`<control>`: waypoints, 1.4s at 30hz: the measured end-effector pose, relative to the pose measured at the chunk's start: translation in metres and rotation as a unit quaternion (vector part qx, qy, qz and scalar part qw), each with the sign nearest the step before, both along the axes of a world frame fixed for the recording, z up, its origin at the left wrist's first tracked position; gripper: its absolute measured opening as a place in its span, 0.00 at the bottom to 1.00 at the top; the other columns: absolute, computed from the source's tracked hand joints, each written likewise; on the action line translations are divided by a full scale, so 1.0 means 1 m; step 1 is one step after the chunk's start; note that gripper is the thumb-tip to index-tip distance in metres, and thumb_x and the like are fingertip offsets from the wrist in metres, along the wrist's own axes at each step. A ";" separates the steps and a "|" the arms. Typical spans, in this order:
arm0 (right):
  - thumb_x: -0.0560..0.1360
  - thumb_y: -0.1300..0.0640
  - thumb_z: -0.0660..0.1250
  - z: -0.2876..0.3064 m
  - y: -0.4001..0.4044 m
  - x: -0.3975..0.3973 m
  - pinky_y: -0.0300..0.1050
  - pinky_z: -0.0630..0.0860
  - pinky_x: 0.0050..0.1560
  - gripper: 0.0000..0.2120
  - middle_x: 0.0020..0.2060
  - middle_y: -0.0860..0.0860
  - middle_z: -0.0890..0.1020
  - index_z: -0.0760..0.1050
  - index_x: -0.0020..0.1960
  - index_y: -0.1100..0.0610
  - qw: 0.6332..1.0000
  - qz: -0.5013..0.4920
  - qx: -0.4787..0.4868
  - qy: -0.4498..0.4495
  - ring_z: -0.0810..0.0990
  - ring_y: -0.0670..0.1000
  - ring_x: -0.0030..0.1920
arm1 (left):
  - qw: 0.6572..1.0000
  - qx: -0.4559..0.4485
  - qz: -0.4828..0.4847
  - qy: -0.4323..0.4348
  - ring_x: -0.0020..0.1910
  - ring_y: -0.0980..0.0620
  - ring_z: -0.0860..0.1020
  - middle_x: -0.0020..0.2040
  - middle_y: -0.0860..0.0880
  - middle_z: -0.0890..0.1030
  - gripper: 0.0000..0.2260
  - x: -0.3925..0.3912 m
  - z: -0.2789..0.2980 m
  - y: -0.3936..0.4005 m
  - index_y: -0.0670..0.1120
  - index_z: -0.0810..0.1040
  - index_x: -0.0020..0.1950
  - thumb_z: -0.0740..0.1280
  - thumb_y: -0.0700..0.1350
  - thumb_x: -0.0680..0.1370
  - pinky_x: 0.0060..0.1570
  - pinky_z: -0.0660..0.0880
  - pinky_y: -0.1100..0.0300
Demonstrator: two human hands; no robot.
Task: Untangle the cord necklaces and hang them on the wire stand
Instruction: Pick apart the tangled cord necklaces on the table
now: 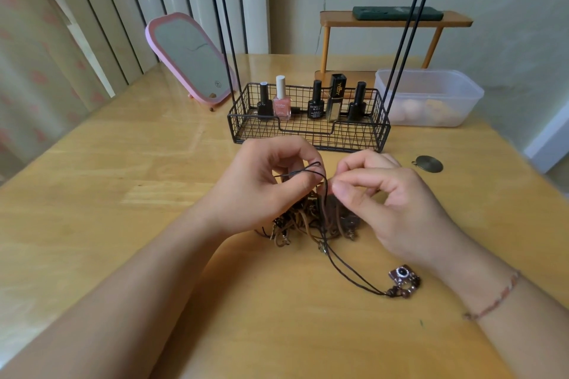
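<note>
Pinching a thin dark cord (303, 172) between thumb and forefinger, the left hand (261, 188) held a small loop raised above the worktop (123, 194), its fingers (277, 149) curled round the strand. The right hand (391, 203) gripped the same cord just beside it, thumb and forefinger closed on the strand and the other fingers curled. Directly beneath both hands lay the tangle of brown cord necklaces (308, 221), resting on the worktop. One dark cord ran from the tangle toward the near right and ended at a camera-shaped pendant (404, 280), which lay flat near the right wrist. The right wrist carried a thin red bracelet (495, 298). Beyond the hands stood the wire stand (308, 132), its basket base holding five nail polish bottles (281, 101) and its black uprights rising out of view. A pink mirror (191, 58) stood at the far left, a clear plastic container (431, 98) at the far right, and a round metal disc (429, 164) lay right of the basket.
</note>
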State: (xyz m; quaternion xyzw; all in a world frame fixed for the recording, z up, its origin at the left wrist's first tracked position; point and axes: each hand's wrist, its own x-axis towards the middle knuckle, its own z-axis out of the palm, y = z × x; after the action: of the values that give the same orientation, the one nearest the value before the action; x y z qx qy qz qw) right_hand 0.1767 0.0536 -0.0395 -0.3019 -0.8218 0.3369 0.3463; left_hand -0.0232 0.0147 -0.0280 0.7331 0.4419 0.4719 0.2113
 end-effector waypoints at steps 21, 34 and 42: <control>0.76 0.48 0.68 0.012 0.001 0.009 0.59 0.76 0.52 0.07 0.48 0.47 0.82 0.81 0.43 0.48 0.993 -0.029 -0.099 0.053 0.77 0.62 0.51 | 0.997 0.005 0.002 0.071 0.35 0.48 0.77 0.37 0.47 0.80 0.04 -0.007 -0.003 0.002 0.44 0.81 0.46 0.69 0.43 0.78 0.36 0.75 0.46; 0.65 0.35 0.76 0.028 0.013 0.036 0.43 0.75 0.48 0.25 0.42 0.51 0.81 0.83 0.43 0.57 0.948 0.077 -0.247 0.183 0.77 0.51 0.50 | 0.995 -0.003 0.008 0.096 0.41 0.49 0.81 0.40 0.50 0.82 0.03 -0.014 -0.006 0.006 0.48 0.79 0.46 0.68 0.45 0.79 0.41 0.77 0.47; 0.68 0.49 0.77 0.031 0.016 0.043 0.53 0.80 0.53 0.12 0.30 0.49 0.76 0.83 0.47 0.55 0.913 0.141 -0.262 0.279 0.80 0.56 0.44 | 0.990 0.000 0.020 0.138 0.40 0.47 0.80 0.39 0.48 0.81 0.06 -0.018 -0.007 0.008 0.46 0.78 0.47 0.67 0.47 0.80 0.40 0.76 0.48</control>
State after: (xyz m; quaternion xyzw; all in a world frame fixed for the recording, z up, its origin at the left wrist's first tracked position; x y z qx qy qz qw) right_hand 0.2193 0.0694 -0.0080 -0.1564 -0.6079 0.6561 0.4189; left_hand -0.0407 0.0231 -0.0354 0.7820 0.4815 0.3705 0.1392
